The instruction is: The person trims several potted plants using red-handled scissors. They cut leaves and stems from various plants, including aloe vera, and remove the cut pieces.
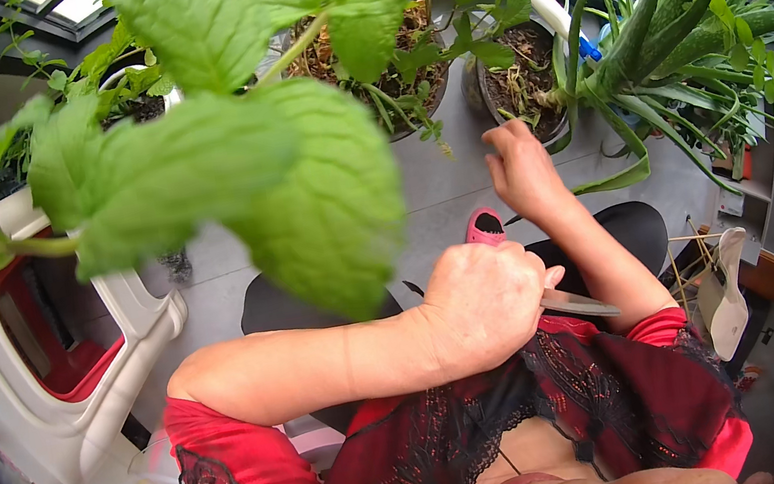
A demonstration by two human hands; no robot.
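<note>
My left hand (486,294) is closed in a fist in front of my chest. A pointed metal blade (579,303) sticks out of its thumb side; the handle is hidden in the fist. My right hand (524,171) is raised ahead, fingers loosely bent and thumb apart, with nothing visible between them. Just beyond its fingertips in the view is a pot of soil (521,80) with an aloe plant (666,38). Large toothed green leaves (316,177) on a thick stem (46,246) hang close to the camera, blurred, covering much of the upper left.
A second pot (436,93) with dry plant litter stands at the back, partly behind leaves. At the left is a white plastic stool (146,303) with a red object inside. A shelf unit (757,183) stands at the right, a pale cloth item (726,295) before it. Grey tiles (438,181) form the floor.
</note>
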